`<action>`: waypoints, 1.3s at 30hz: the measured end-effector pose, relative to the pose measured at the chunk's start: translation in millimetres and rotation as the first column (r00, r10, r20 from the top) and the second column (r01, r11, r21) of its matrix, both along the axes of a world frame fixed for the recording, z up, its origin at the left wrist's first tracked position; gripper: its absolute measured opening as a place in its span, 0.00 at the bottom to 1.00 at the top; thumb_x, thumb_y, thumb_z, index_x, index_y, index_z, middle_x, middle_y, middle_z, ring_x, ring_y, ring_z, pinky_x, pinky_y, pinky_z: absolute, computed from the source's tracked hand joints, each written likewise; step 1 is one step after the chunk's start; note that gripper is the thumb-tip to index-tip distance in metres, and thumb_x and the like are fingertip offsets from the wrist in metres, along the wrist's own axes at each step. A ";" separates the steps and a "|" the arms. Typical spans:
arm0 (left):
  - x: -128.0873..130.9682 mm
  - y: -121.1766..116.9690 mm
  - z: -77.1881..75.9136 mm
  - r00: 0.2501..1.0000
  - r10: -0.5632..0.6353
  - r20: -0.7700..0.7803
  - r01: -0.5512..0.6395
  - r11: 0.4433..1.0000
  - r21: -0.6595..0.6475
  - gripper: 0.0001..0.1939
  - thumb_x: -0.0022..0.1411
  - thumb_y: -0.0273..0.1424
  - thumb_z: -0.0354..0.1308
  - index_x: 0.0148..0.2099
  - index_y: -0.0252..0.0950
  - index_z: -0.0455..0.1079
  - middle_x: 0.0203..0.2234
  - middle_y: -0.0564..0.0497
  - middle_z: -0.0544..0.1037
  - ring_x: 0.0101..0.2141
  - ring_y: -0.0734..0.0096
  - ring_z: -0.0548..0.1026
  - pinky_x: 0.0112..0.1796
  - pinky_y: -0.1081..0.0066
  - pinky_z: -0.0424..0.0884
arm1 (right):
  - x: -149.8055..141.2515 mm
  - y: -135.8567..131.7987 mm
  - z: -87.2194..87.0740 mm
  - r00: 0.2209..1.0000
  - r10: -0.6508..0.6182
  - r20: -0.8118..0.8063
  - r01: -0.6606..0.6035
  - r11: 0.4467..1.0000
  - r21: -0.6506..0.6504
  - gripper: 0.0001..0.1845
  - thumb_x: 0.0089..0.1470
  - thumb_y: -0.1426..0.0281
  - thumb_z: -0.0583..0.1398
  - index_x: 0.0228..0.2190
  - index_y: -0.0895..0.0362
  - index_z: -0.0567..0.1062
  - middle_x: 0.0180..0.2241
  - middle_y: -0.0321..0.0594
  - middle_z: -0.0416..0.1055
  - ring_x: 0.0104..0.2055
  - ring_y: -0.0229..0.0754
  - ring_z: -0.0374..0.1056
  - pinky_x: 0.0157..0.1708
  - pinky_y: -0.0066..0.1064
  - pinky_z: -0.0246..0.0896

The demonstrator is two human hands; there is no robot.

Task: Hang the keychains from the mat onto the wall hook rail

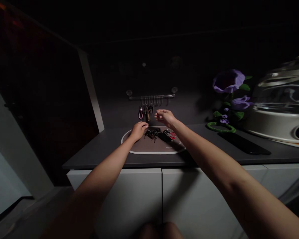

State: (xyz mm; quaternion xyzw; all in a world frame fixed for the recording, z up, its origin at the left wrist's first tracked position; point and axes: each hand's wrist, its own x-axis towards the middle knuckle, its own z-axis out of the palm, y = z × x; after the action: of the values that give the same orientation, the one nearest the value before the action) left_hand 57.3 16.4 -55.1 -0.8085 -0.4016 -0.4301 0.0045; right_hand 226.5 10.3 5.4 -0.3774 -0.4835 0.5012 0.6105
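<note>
Dark countertop (99,149) holds oval mat (151,148), purple artificial flowers (228,81), domed appliance (281,114).

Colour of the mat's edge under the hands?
White border around the taupe oval mat; it shows best in the head view, along the front edge.

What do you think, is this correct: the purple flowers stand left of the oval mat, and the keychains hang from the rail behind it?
No, the head view shows the purple flowers right of the oval mat, not left. The keychains do hang from the rail behind it.
</note>
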 end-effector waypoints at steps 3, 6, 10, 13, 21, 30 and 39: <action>3.2 -1.2 3.9 1.000 0.022 -0.015 -0.022 1.000 -0.016 0.09 0.57 0.26 0.51 0.37 0.33 0.72 0.35 0.46 0.76 0.38 0.69 0.71 0.41 0.71 0.65 | 0.8 -9.2 -3.3 1.000 -0.003 0.030 0.002 1.000 0.016 0.03 0.50 0.77 0.56 0.30 0.59 0.67 0.21 0.34 0.67 0.21 0.30 0.64 0.26 0.25 0.62; 7.1 -3.3 10.8 0.999 0.030 -0.030 -0.031 0.999 -0.032 0.09 0.56 0.26 0.51 0.38 0.34 0.72 0.36 0.47 0.76 0.39 0.68 0.71 0.42 0.70 0.64 | 0.5 -16.8 -7.6 0.998 -0.012 0.061 0.010 0.999 0.032 0.01 0.51 0.76 0.55 0.30 0.60 0.67 0.19 0.32 0.66 0.19 0.29 0.63 0.25 0.23 0.61; 13.4 -5.1 17.0 1.000 0.024 -0.002 -0.024 0.998 -0.063 0.09 0.55 0.25 0.53 0.37 0.34 0.73 0.37 0.46 0.76 0.39 0.67 0.71 0.43 0.70 0.64 | -2.6 -20.0 -19.7 0.991 -0.024 0.132 0.015 0.997 0.070 0.02 0.51 0.75 0.55 0.28 0.61 0.68 0.15 0.30 0.62 0.16 0.28 0.59 0.22 0.21 0.58; 16.6 -4.6 13.1 0.998 0.034 0.050 -0.028 0.995 -0.100 0.09 0.55 0.25 0.53 0.36 0.33 0.73 0.36 0.46 0.77 0.38 0.67 0.72 0.42 0.70 0.65 | -3.2 -16.2 -34.8 0.965 -0.076 0.251 0.042 0.990 0.137 0.04 0.50 0.73 0.55 0.27 0.61 0.68 0.15 0.30 0.62 0.16 0.28 0.57 0.21 0.21 0.55; 6.1 -2.0 -4.0 1.000 0.030 -0.011 -0.030 0.997 -0.065 0.09 0.56 0.28 0.52 0.36 0.34 0.73 0.34 0.46 0.76 0.38 0.66 0.71 0.41 0.69 0.64 | 7.5 -16.0 -55.7 0.513 -0.429 0.744 0.086 0.888 0.452 0.10 0.51 0.70 0.54 0.30 0.60 0.74 0.28 0.41 0.73 0.32 0.36 0.66 0.35 0.26 0.57; -0.7 4.6 -7.7 0.991 0.009 -0.135 -0.017 0.998 -0.061 0.09 0.57 0.29 0.52 0.36 0.34 0.73 0.33 0.46 0.75 0.37 0.67 0.70 0.40 0.70 0.63 | 3.7 -5.5 -58.6 0.267 -0.514 0.815 -0.094 0.828 0.553 0.12 0.52 0.71 0.52 0.34 0.60 0.74 0.36 0.44 0.73 0.39 0.39 0.66 0.38 0.26 0.55; -4.0 5.9 -8.5 0.977 0.016 -0.214 -0.019 1.000 -0.015 0.08 0.57 0.29 0.51 0.34 0.35 0.72 0.32 0.48 0.74 0.35 0.69 0.69 0.38 0.71 0.62 | 2.7 -8.1 -56.8 0.242 -0.506 0.828 -0.111 0.833 0.542 0.11 0.52 0.72 0.53 0.34 0.60 0.74 0.37 0.44 0.73 0.40 0.39 0.66 0.40 0.26 0.55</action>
State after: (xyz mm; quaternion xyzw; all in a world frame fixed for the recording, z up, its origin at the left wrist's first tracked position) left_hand 53.3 22.3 -63.6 -0.8466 -0.4096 -0.3370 0.0447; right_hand 229.2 2.3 -51.4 -0.4899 -0.8058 -0.0584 0.3275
